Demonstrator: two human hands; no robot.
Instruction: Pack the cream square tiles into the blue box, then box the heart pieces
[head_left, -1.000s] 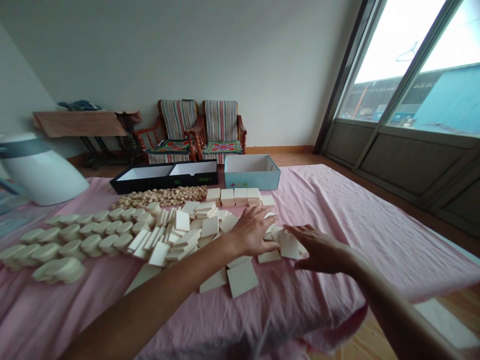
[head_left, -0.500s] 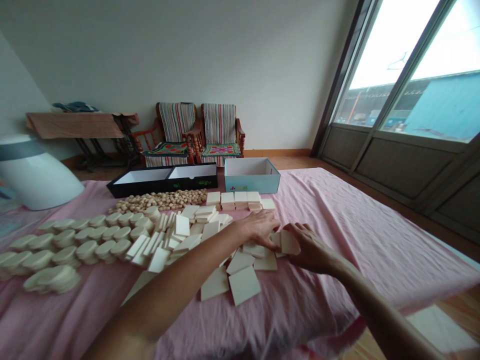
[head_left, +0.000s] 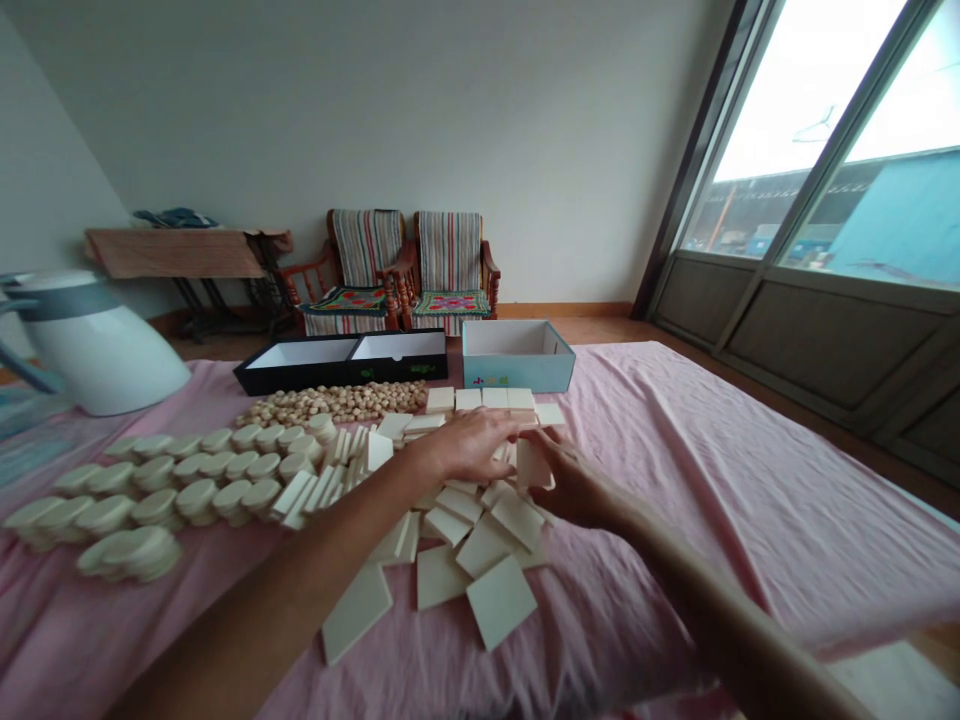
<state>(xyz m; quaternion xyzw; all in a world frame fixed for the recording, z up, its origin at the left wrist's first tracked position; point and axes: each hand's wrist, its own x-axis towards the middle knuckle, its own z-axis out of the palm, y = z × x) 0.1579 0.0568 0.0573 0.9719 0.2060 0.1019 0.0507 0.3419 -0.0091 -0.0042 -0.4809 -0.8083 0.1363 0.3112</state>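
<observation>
Pale, thin square wooden tiles (head_left: 486,545) lie in a loose, overlapping heap on the pink cloth. Over the heap's far part, my left hand (head_left: 476,443) curves its fingers and thumb around the left side of a few tiles. Opposite it, my right hand (head_left: 574,485) grips the same small bunch from the right; one upright square wooden tile (head_left: 532,464) shows its face between the hands. My fingers partly hide how many tiles are held. Just beyond, short stacks of square tiles (head_left: 495,398) stand in a row.
Stacked round wooden discs (head_left: 156,506) and a bed of small wooden beads (head_left: 337,402) occupy the left. Behind stand a black two-part box (head_left: 341,376) and a light-blue box (head_left: 517,374). A white jug (head_left: 112,345) is at far left. The pink cloth (head_left: 675,440) stretches right.
Both hands have shifted left and slightly away from me with the tiles between them. The held tile now stands more upright. The view has turned a little left.
</observation>
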